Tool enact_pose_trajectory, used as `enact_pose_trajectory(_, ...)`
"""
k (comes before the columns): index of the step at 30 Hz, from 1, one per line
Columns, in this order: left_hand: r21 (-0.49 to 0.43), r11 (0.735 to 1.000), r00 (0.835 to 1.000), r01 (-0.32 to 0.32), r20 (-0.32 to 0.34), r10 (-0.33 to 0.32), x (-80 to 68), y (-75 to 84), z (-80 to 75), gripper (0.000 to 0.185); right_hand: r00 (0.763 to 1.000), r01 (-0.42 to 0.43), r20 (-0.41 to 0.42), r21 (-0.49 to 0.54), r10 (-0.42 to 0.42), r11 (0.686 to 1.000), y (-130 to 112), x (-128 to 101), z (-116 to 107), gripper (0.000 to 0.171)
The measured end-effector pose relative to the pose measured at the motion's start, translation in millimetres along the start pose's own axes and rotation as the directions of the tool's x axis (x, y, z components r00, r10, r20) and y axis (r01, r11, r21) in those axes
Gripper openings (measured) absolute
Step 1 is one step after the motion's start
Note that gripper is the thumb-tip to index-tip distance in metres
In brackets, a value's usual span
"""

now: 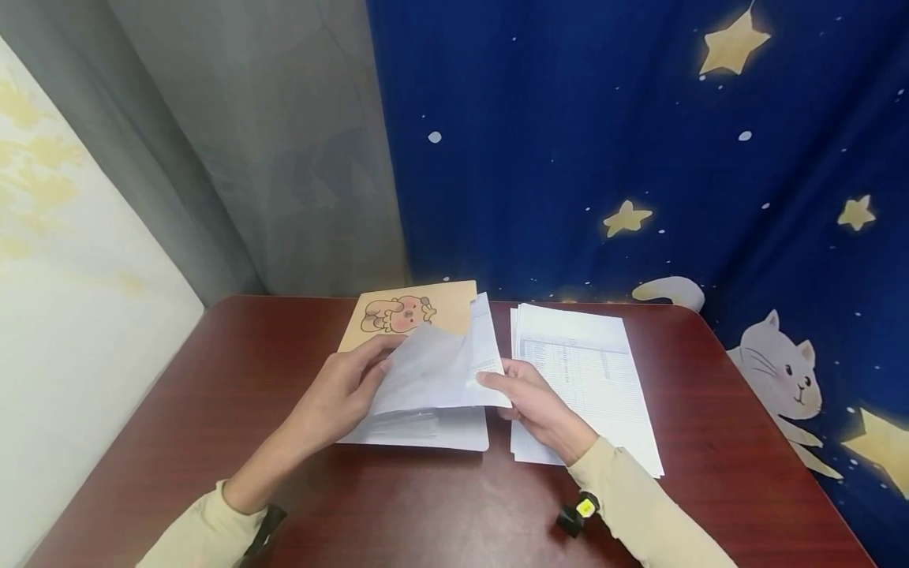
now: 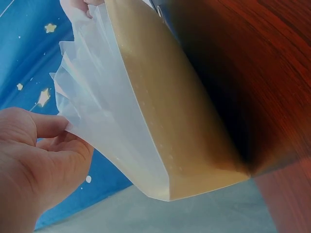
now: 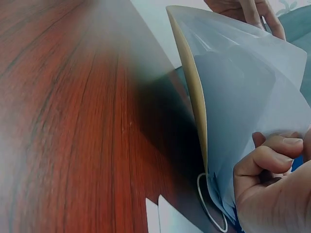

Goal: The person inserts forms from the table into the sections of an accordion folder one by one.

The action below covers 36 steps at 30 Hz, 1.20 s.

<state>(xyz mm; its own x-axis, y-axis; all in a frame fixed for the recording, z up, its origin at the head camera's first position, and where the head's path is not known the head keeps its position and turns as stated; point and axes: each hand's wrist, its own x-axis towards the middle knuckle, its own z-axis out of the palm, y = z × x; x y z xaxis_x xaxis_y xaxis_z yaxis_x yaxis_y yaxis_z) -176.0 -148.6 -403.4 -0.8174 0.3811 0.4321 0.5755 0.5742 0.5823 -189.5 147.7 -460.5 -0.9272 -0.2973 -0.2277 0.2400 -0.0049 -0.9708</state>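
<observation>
A folder with a tan cover [image 1: 454, 304], printed with a cartoon animal, lies open on the table, its clear plastic sleeves [image 2: 97, 92] fanned up. My left hand [image 1: 348, 386] pinches the edge of a sleeve between thumb and fingers; the left wrist view shows this hand [image 2: 48, 150] close up. On the other side, my right hand [image 1: 536, 402] grips a white sheet of paper [image 1: 490, 355] by its lower right corner, thumb on top. The sheet overlaps the raised sleeve. In the right wrist view the fingers of my right hand [image 3: 272, 170] are curled at the sleeves' edge.
A stack of printed sheets [image 1: 589, 379] lies on the reddish-brown table [image 1: 270, 347], right of the folder. An elastic loop [image 3: 201, 194] hangs at the folder's edge. Behind the table hangs a blue curtain [image 1: 525, 158] with stars, beside a grey one [image 1: 284, 158].
</observation>
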Motion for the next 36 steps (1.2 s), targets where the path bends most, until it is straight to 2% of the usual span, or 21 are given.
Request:
enact_pose_trajectory(7,-0.001,1.000,1.000,-0.001,0.007,0.001,-0.6,2.8,-1.8,0.037,0.997,0.007,-0.078,-0.063,-0.012,0.998,-1,6,17,0.040)
enact_pose_trajectory(13,-0.014,1.000,1.000,0.003,0.016,-0.003,-2.0,4.1,-2.5,0.037,0.995,0.015,-0.095,-0.111,-0.026,0.994,0,11,29,0.040)
enact_pose_trajectory(24,-0.022,1.000,1.000,-0.008,0.011,0.009,-2.2,4.6,-1.2,0.037,0.984,-0.021,-0.179,-0.227,-0.020,0.974,-2,17,36,0.029)
enact_pose_trajectory(30,-0.030,0.999,1.000,-0.019,0.004,0.020,-1.9,5.9,-0.4,0.038,0.984,-0.060,-0.178,-0.267,0.012,0.962,-1,21,37,0.026)
enact_pose_trajectory(36,-0.031,0.999,0.999,-0.036,0.004,0.036,-2.4,6.7,-0.5,0.038,0.989,-0.101,-0.133,-0.267,0.067,0.958,2,25,36,0.028)
